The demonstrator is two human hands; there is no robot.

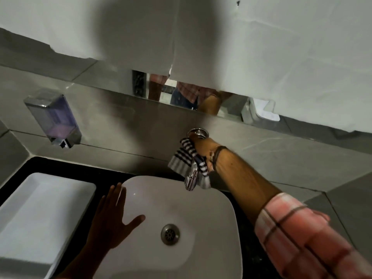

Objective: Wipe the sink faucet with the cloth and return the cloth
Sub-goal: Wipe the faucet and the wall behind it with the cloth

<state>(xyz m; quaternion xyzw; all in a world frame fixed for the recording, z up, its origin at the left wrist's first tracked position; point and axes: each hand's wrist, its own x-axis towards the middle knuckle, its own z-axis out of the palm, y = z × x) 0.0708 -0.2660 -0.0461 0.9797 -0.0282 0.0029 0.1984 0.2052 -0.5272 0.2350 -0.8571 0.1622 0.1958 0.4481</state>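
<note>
Grey wall tiles (120, 121) back a black desk (66, 166) carrying one white sink (201, 198) with a drain (170, 234), and a second white basin (40, 208) at its left edge. One soap dispenser (53, 119) hangs on the tiles. Right hand (201, 147) grip is clamped on the striped cloth (185, 158), which is wrapped around the wall-mounted faucet (192, 176). Only the faucet's wall flange and spout tip show; the fingers are hidden by cloth. Left hand (112, 220) lies flat, fingers spread, on the sink's left rim.
</note>
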